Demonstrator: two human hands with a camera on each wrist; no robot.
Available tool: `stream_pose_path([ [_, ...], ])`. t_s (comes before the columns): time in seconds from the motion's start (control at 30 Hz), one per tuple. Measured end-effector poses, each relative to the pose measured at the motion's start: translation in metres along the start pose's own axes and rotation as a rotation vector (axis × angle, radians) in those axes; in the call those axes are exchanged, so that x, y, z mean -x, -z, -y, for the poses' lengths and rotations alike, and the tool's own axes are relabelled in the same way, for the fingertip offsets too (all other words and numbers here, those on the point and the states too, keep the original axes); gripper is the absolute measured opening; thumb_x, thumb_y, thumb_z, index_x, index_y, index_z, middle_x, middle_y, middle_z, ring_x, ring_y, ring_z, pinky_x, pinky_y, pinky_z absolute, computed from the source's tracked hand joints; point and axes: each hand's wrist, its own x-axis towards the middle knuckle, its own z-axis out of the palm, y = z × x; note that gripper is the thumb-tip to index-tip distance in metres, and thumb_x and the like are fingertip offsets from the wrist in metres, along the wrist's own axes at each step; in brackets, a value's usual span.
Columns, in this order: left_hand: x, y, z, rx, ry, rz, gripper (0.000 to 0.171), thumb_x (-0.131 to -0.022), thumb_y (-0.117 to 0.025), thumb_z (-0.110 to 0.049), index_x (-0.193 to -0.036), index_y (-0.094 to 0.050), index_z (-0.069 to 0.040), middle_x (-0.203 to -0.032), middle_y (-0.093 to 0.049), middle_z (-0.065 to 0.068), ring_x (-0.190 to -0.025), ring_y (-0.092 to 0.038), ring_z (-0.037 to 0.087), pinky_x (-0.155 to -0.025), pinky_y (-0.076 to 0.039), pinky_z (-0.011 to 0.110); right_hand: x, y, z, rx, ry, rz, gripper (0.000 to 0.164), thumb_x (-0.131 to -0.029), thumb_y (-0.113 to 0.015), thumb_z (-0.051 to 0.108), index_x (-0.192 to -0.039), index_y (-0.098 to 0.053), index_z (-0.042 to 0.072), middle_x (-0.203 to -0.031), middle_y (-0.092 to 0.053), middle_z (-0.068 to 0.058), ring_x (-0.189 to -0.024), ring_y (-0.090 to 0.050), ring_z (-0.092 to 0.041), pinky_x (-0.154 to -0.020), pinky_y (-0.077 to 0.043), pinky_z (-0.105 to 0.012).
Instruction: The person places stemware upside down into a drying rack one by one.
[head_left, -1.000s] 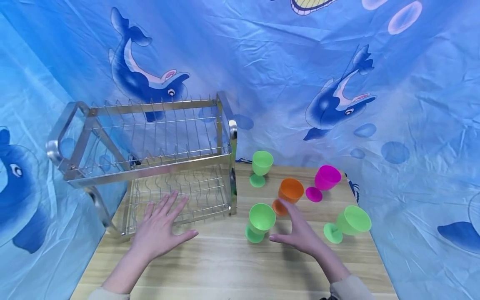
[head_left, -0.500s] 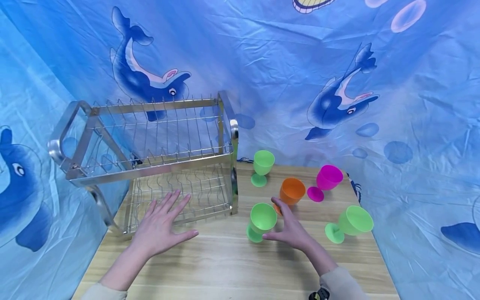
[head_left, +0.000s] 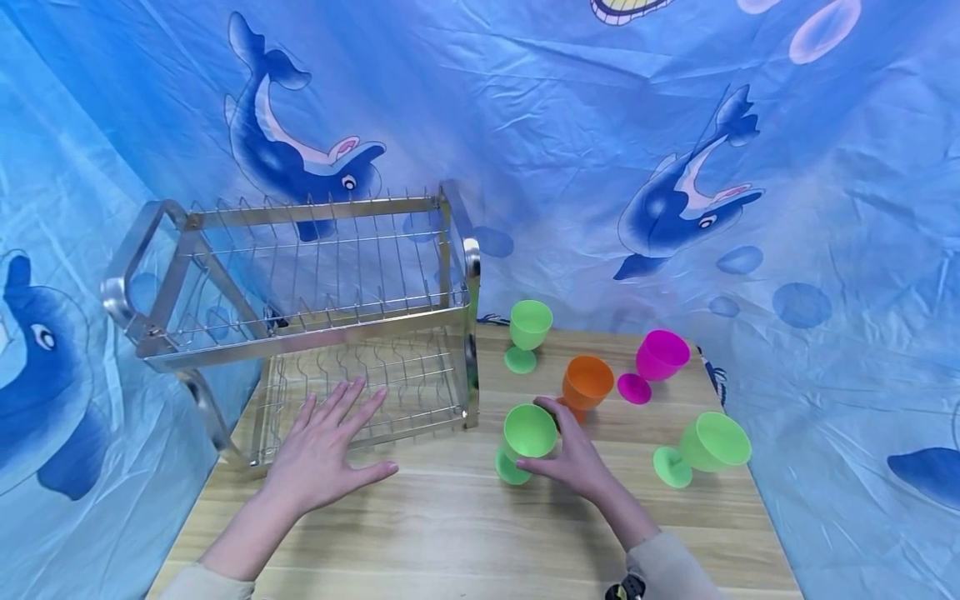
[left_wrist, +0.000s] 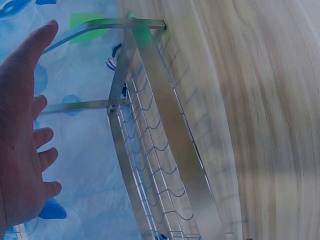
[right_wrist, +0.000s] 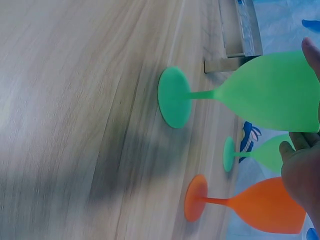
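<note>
My right hand (head_left: 576, 458) curves round the bowl of a green goblet (head_left: 531, 431) from the right. Its thumb lies at the near side and its fingers at the far side, close to the rim. The goblet stands upright, its foot (right_wrist: 174, 97) on the table in the right wrist view. Just behind the hand is an orange goblet (head_left: 588, 382). My left hand (head_left: 315, 462) is spread flat in the air, fingers apart, in front of the lower tier of a two-tier metal dish rack (head_left: 307, 340). Nothing is in the left hand.
Another green goblet (head_left: 531, 325) stands at the back beside the rack. A magenta goblet (head_left: 662, 356) is at the back right, and a third green goblet (head_left: 715, 442) near the right edge. Blue dolphin-print cloth (head_left: 555, 167) hangs round the wooden table (head_left: 435, 542).
My right hand has moved left from beside the orange goblet to the near green goblet, its thumb now overlapping the bowl. The left hand stays in place.
</note>
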Motion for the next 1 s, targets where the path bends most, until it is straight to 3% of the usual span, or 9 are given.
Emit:
stream_pose_path([
  [0.33, 0.002, -0.002, -0.002, 0.004, 0.003, 0.007, 0.106, -0.086, -0.06, -0.088, -0.169, -0.034, -0.028, -0.176, -0.024, 0.012, -0.16, -0.025, 0.041, -0.128, -0.014, 0.069, -0.003, -0.003, 0.003, -0.004, -0.069, -0.037, 0.096, -0.075, -0.1, 0.03, -0.155, -0.049, 0.014, -0.15, -0.057, -0.005, -0.137, -0.056, -0.028, -0.115, -0.048, -0.054],
  [0.53, -0.001, -0.004, -0.004, 0.012, -0.015, -0.002, 0.105, -0.085, -0.062, -0.087, -0.168, -0.036, -0.028, -0.176, -0.025, 0.013, -0.159, -0.028, 0.042, -0.127, -0.015, 0.071, -0.005, 0.009, 0.011, -0.055, -0.067, -0.042, 0.091, -0.08, -0.097, 0.028, -0.155, -0.048, 0.012, -0.149, -0.058, -0.01, -0.135, -0.057, -0.031, -0.115, -0.047, -0.056],
  [0.63, -0.005, -0.006, -0.006, 0.033, -0.028, 0.001, 0.104, -0.085, -0.063, -0.086, -0.168, -0.038, -0.028, -0.176, -0.026, 0.012, -0.159, -0.028, 0.042, -0.127, -0.015, 0.071, -0.007, 0.02, 0.019, -0.122, -0.039, -0.045, 0.089, -0.081, -0.096, 0.021, -0.155, -0.048, 0.009, -0.146, -0.06, -0.013, -0.131, -0.059, -0.033, -0.113, -0.049, -0.054],
  [0.77, -0.01, -0.007, -0.011, 0.058, -0.051, 0.005, 0.104, -0.085, -0.065, -0.085, -0.167, -0.04, -0.027, -0.175, -0.028, 0.012, -0.159, -0.029, 0.041, -0.127, -0.015, 0.071, -0.011, 0.035, 0.033, -0.25, 0.005, -0.032, 0.086, -0.085, -0.091, 0.009, -0.157, -0.044, 0.004, -0.147, -0.057, -0.017, -0.132, -0.056, -0.034, -0.109, -0.052, -0.04],
  [0.9, -0.019, -0.005, -0.018, 0.092, -0.09, -0.004, 0.104, -0.084, -0.068, -0.083, -0.167, -0.04, -0.026, -0.173, -0.033, 0.012, -0.158, -0.032, 0.039, -0.128, -0.018, 0.068, -0.013, 0.05, 0.048, -0.423, 0.037, -0.019, 0.083, -0.088, -0.084, -0.002, -0.158, -0.04, 0.0, -0.151, -0.051, -0.019, -0.131, -0.054, -0.027, -0.102, -0.055, -0.026],
  [1.0, -0.028, -0.002, -0.025, 0.152, -0.125, -0.018, 0.105, -0.084, -0.072, -0.08, -0.167, -0.039, -0.026, -0.171, -0.036, 0.013, -0.157, -0.035, 0.039, -0.127, -0.023, 0.066, -0.014, 0.058, 0.059, -0.534, 0.058, -0.019, 0.082, -0.088, -0.08, -0.007, -0.158, -0.039, -0.001, -0.151, -0.049, -0.016, -0.128, -0.056, -0.019, -0.099, -0.057, -0.023],
])
